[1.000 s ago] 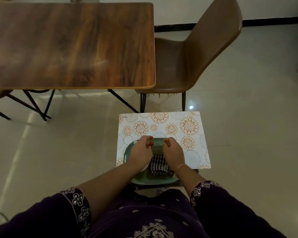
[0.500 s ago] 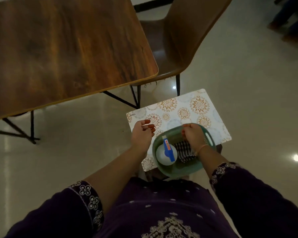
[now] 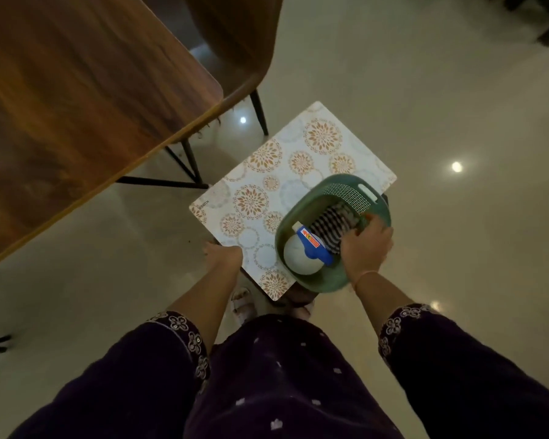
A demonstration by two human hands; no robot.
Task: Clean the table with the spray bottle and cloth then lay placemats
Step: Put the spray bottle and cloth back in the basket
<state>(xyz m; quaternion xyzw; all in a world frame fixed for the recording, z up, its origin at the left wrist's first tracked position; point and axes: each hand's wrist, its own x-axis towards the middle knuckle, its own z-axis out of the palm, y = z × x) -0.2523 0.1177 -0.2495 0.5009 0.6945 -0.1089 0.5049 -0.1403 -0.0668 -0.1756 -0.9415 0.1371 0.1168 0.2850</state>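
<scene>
A small dark stand (image 3: 294, 298), mostly hidden, holds a flowery placemat (image 3: 267, 191). A green basket (image 3: 317, 282) sits on the mat, toward its 4 o'clock side. The shiny floor (image 3: 425, 106) holds the stand, a wooden table (image 3: 76, 106) at 10 o'clock and a chair (image 3: 235, 33) at 12 o'clock.

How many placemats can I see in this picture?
1: the floral placemat lies beside the wooden table, under the green basket. More could be stacked beneath it, hidden.

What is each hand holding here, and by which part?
The right hand touches the striped cloth in the basket; a grip cannot be told. The left hand is at the placemat edge; hold unclear.
</scene>
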